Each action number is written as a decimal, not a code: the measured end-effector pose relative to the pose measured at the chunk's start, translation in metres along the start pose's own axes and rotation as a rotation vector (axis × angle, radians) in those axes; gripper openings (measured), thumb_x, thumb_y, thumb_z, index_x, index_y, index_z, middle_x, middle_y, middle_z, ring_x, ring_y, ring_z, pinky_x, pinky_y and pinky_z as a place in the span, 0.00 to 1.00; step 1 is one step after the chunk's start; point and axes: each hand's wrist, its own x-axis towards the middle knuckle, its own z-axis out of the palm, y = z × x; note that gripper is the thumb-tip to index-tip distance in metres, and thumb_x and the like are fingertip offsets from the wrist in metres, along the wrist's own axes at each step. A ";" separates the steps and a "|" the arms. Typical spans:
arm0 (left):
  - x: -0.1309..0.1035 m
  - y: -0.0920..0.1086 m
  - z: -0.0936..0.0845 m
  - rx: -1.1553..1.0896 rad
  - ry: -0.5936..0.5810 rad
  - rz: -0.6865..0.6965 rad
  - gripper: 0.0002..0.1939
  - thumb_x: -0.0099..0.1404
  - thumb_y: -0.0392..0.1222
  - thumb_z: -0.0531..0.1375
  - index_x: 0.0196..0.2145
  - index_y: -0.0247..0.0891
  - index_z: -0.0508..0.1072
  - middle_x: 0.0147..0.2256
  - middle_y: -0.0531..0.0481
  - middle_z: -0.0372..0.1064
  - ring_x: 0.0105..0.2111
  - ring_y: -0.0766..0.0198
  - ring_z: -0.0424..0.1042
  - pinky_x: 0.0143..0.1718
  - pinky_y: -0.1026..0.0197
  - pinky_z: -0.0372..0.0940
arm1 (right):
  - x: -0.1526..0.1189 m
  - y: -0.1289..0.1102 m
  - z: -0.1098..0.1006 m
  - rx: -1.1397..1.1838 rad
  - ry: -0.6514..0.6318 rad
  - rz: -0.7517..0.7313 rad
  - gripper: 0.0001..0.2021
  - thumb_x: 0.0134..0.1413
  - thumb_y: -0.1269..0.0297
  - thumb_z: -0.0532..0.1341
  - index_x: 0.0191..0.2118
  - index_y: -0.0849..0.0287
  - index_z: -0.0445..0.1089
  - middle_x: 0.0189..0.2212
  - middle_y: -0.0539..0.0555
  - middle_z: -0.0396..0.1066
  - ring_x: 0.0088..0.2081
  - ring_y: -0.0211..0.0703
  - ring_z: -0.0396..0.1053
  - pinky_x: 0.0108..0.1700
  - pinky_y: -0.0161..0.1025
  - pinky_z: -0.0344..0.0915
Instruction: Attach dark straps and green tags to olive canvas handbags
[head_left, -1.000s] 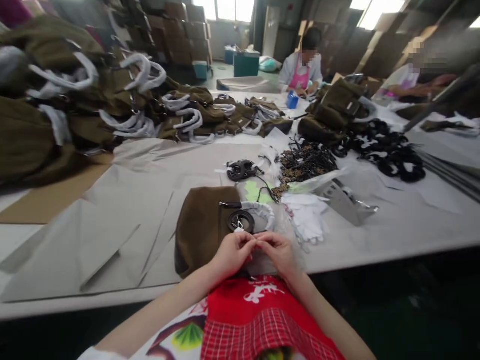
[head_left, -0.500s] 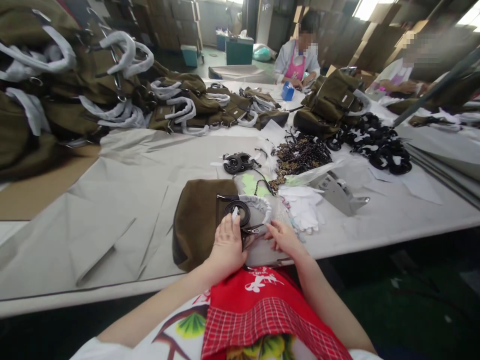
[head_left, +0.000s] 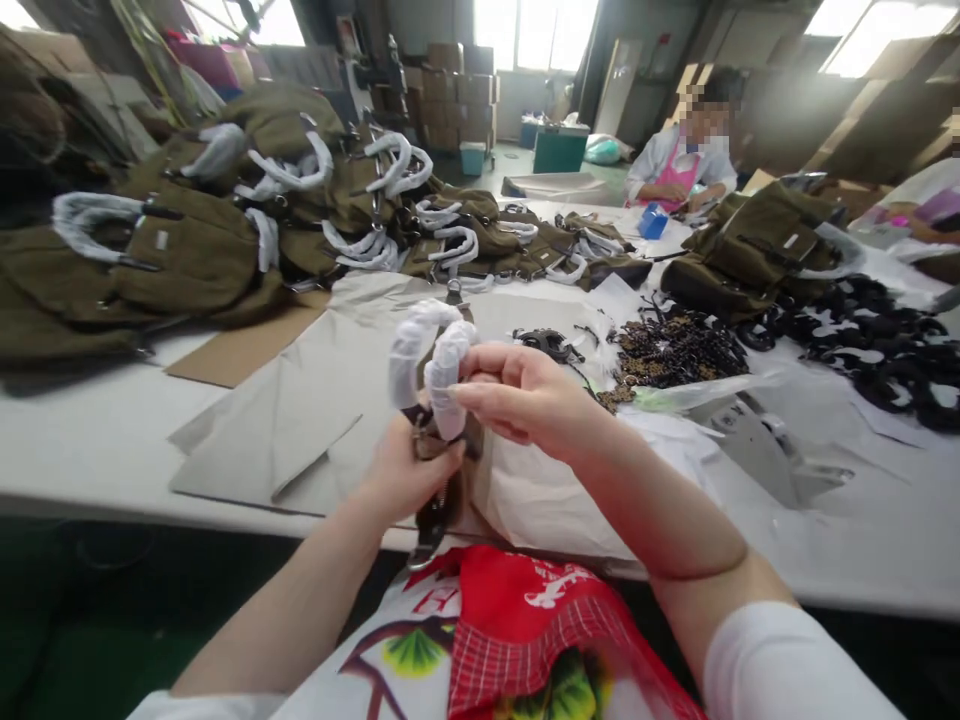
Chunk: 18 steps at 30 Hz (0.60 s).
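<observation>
An olive bag (head_left: 469, 490) stands upright near the table's front edge, seen from above and end-on, its dark strap and a metal ring toward me. Two handles wrapped in white paper (head_left: 448, 385) arch over its top. My left hand (head_left: 412, 465) is closed round the bag's upper edge at the base of the handles. With its fingers curled, my right hand (head_left: 510, 395) grips the nearer wrapped handle from the right. The coiled dark strap (head_left: 546, 343) behind my right hand is partly hidden.
Olive bags (head_left: 195, 255) are heaped at the left and back. Black and brown tassels (head_left: 675, 350), black coils (head_left: 877, 350) and a grey tape dispenser (head_left: 772, 450) lie to the right. Across the table sits a person in a pink apron (head_left: 679, 180).
The bag has gone from lying flat to upright. My left hand has moved to its top edge and my right hand up onto a handle. The view has swung left.
</observation>
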 end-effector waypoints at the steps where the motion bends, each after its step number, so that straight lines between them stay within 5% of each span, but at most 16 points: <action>1: 0.000 0.003 -0.018 -0.096 0.023 -0.038 0.22 0.54 0.45 0.66 0.45 0.34 0.72 0.40 0.45 0.75 0.43 0.52 0.74 0.48 0.52 0.70 | 0.002 -0.006 0.004 -0.060 -0.030 -0.038 0.15 0.53 0.52 0.65 0.39 0.60 0.72 0.16 0.41 0.58 0.15 0.27 0.52 0.16 0.26 0.49; 3: 0.001 0.005 -0.050 -0.254 0.091 -0.089 0.20 0.51 0.43 0.67 0.42 0.35 0.73 0.38 0.46 0.76 0.41 0.53 0.75 0.46 0.54 0.70 | 0.001 -0.007 0.002 -0.233 0.046 -0.142 0.15 0.55 0.54 0.64 0.43 0.59 0.73 0.20 0.44 0.64 0.18 0.30 0.59 0.19 0.28 0.56; 6: 0.005 0.001 -0.082 -0.352 0.099 -0.135 0.22 0.43 0.38 0.69 0.40 0.35 0.75 0.38 0.47 0.77 0.41 0.53 0.75 0.45 0.56 0.70 | -0.003 0.011 -0.024 -0.565 0.437 -0.311 0.12 0.58 0.57 0.63 0.42 0.57 0.75 0.25 0.49 0.70 0.23 0.35 0.65 0.26 0.32 0.65; 10: 0.024 -0.015 -0.088 -0.356 -0.177 -0.149 0.24 0.38 0.33 0.70 0.37 0.35 0.77 0.36 0.47 0.79 0.38 0.53 0.75 0.44 0.56 0.70 | -0.016 0.054 -0.074 -0.985 0.852 -0.422 0.15 0.55 0.56 0.64 0.45 0.57 0.74 0.41 0.58 0.74 0.41 0.48 0.71 0.46 0.47 0.70; 14: 0.049 -0.030 -0.077 -0.382 -0.435 -0.138 0.22 0.39 0.38 0.70 0.37 0.34 0.78 0.36 0.45 0.78 0.37 0.51 0.76 0.44 0.53 0.70 | -0.041 0.101 -0.103 -0.890 0.715 -0.059 0.27 0.53 0.50 0.63 0.56 0.59 0.67 0.51 0.63 0.72 0.53 0.56 0.69 0.57 0.56 0.63; 18: 0.069 -0.023 -0.084 0.075 -0.597 -0.076 0.25 0.47 0.47 0.69 0.44 0.39 0.77 0.43 0.47 0.77 0.45 0.49 0.74 0.51 0.53 0.67 | -0.064 0.129 -0.097 -0.601 0.556 0.197 0.27 0.51 0.50 0.64 0.55 0.57 0.68 0.50 0.59 0.72 0.50 0.53 0.71 0.52 0.50 0.66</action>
